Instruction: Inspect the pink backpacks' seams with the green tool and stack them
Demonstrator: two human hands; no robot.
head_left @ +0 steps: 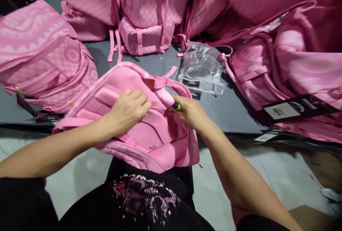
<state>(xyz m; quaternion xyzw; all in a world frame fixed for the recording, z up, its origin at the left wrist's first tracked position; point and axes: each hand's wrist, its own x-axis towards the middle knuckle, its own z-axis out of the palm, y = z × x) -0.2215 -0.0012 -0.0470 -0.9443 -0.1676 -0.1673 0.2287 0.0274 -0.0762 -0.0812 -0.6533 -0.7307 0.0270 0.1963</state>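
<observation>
A pink backpack (145,134) lies tilted at the table's near edge, its padded, perforated back panel and shoulder straps facing up. My left hand (130,107) is closed, fingers bunched on a fold of the backpack's strap padding. At the backpack's right side, my right hand (190,112) is curled around a small black-and-green tool (177,107); most of it is hidden in the fist, so its kind cannot be told. A pale pink edge of the bag reaches that fist. Between the hands, a small reddish-brown patch (149,82) shows near the top.
Pink checkered backpacks (156,4) are stacked along the back of the grey table (213,117). One patterned backpack (53,56) stands at left; others (267,56) with black tags (296,108) crowd the right. A clear plastic bag (201,65) lies behind my right hand.
</observation>
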